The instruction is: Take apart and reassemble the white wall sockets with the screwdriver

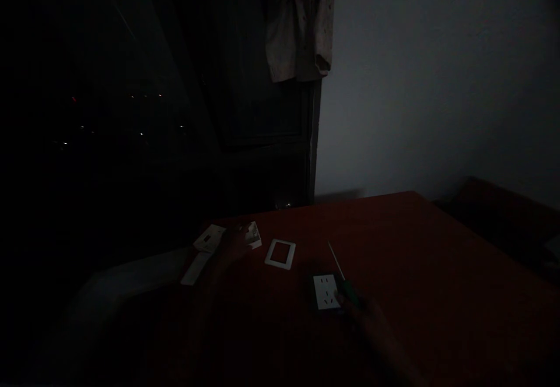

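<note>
The room is very dark. My left hand [235,242] is at the table's far left, its fingers closed around the near side of an open white socket mounting box [254,235]. My right hand [365,315] grips the green handle of a screwdriver [350,294], whose thin shaft points up and away to the left. The thumb of that hand touches the right edge of a white wall socket [324,292] with a dark surround. Between the hands lies a white rectangular socket frame [272,261], flat on the table.
Left of my left hand lie a white piece with a small dark opening [210,238] and a pale flat strip [195,268]. The reddish-brown table [394,235] meets a grey wall [415,84] and a dark window [131,113]. A garment [297,31] hangs above.
</note>
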The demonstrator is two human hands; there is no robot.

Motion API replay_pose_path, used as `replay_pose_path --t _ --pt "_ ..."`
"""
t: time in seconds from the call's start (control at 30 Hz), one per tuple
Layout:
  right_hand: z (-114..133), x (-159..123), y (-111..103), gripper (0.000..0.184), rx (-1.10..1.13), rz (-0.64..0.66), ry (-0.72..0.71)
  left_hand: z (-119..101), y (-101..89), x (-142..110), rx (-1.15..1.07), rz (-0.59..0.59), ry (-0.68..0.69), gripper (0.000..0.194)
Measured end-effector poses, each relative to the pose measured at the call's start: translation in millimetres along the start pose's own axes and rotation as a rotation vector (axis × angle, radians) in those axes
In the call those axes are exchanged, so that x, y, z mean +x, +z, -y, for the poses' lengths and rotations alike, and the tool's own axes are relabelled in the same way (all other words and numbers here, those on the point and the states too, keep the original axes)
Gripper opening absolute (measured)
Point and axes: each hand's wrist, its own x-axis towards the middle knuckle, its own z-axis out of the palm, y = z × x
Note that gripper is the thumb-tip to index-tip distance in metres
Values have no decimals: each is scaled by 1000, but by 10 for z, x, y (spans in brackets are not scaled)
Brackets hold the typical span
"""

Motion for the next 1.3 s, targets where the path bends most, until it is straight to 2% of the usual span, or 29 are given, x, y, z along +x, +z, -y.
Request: replay_pose_path --t 0.13,0.33,0.5,0.63,0.73,0.9,1.03,1.13,1.3 --pt "9 14 18 62 -14 18 -72 -45 -20 -38 -1 -78 2 67" --pt "29 55 92 57 5 52 -132 -355 -2 -425 -70 -195 53 44" --pt "53 76 209 58 14 93 -211 -695 184 -817 -169 -158 143 40" --pt "80 80 287 50 -59 121 -245 -966 283 -1064 -428 -91 114 44" --pt "99 79 314 49 -115 103 -314 -1100 297 -1170 -490 -42 95 44" --pt "65 123 350 54 -207 83 -279 -1120 327 -1195 -510 -38 98 45" --pt "46 157 346 48 -198 35 -300 -1076 337 -1147 -498 -62 95 45" --pt "56 146 290 45 -183 27 -286 -1050 312 -1073 -460 -63 105 43" --pt "36 125 184 57 -109 26 -220 -977 272 -861 -320 -40 114 40"
